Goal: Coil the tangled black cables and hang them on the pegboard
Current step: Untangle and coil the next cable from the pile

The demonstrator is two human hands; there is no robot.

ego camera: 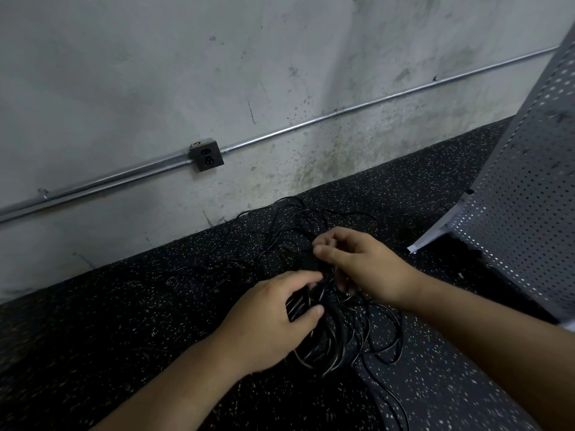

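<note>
early going: the black cables (337,342) lie in a loose tangle on the floor (124,306) left of the pegboard (522,197), with none seen hanging there. the left hand (273,318) grips a small bundle of loops. the right hand (357,262), nearer the pegboard, pinches a strand.

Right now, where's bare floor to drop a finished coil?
Bare floor lies far left of the left hand, up to the wall. Another patch runs between the cable tangle and the pegboard, by the wall. Crowded: loops spread around the left hand and right hand, and strands trail toward the bottom edge.
</note>
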